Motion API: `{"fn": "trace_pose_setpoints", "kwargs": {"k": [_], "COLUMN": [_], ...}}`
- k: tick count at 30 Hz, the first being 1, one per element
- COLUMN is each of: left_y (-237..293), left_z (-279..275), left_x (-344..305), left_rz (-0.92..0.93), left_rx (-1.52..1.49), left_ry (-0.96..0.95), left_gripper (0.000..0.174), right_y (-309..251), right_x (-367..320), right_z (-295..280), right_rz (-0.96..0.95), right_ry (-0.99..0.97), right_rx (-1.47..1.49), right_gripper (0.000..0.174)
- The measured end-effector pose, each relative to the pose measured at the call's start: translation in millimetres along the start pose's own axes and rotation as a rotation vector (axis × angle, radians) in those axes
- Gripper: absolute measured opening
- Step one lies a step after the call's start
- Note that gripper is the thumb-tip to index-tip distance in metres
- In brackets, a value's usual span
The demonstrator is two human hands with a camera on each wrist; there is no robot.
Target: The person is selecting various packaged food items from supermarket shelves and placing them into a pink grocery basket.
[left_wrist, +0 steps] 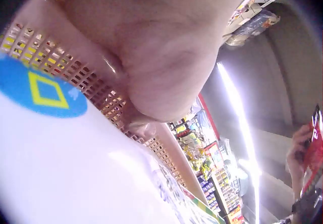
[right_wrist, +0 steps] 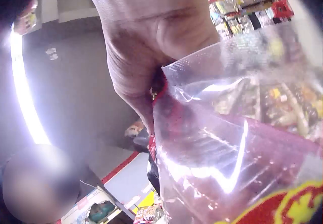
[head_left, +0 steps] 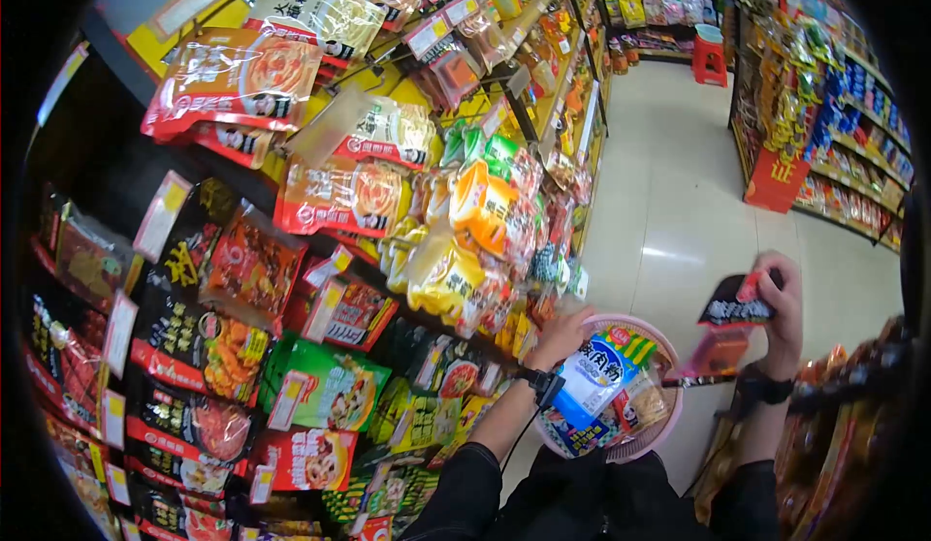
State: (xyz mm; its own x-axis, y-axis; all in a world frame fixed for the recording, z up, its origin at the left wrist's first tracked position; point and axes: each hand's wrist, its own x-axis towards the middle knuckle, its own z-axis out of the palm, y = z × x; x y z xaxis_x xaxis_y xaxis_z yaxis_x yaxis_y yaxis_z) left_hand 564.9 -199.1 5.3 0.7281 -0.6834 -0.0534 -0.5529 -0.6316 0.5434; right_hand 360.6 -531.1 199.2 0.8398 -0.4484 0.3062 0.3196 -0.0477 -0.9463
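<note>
My left hand [head_left: 562, 335] grips the rim of a pink plastic basket [head_left: 673, 396] at my waist. In the left wrist view that hand [left_wrist: 161, 67] curls over the latticed basket wall [left_wrist: 75, 75]. Inside the basket lie a blue-and-white food bag [head_left: 593, 378] and several other bright packets. To the right of it, my right hand [head_left: 782, 299] pinches a black-and-red-topped food packet [head_left: 734, 301], with clear plastic and reddish contents below. The right wrist view shows the clear plastic packet [right_wrist: 212, 148] hanging from the right hand [right_wrist: 151, 47]; the fingertips are hidden behind it.
Shelves of seasoning packets [head_left: 242, 80] rise close on my left, with price tags [head_left: 163, 216] jutting out. A tiled aisle floor [head_left: 669, 143] runs ahead to a red stool [head_left: 710, 61]. More stocked shelves [head_left: 853, 153] line the right, with a red box [head_left: 776, 180] at their end.
</note>
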Motion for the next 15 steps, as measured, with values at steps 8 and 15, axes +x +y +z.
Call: {"fn": "trace_pose_setpoints", "kwargs": {"k": [8,15], "left_y": [-37,-44], "left_z": [-4,-49], "left_x": [127,167], "left_rz": [0.004,-0.081], "left_rx": [-0.141,-0.262], "left_ry": [0.166,0.315], "left_gripper": [0.025,0.018], "right_y": [-13,-3], "right_x": [284,435], "right_z": [162,301], "right_rz": [-0.002,0.02], "right_ry": [-0.56,-0.815], "right_rx": [0.15,0.324], "right_gripper": [0.025,0.03]}}
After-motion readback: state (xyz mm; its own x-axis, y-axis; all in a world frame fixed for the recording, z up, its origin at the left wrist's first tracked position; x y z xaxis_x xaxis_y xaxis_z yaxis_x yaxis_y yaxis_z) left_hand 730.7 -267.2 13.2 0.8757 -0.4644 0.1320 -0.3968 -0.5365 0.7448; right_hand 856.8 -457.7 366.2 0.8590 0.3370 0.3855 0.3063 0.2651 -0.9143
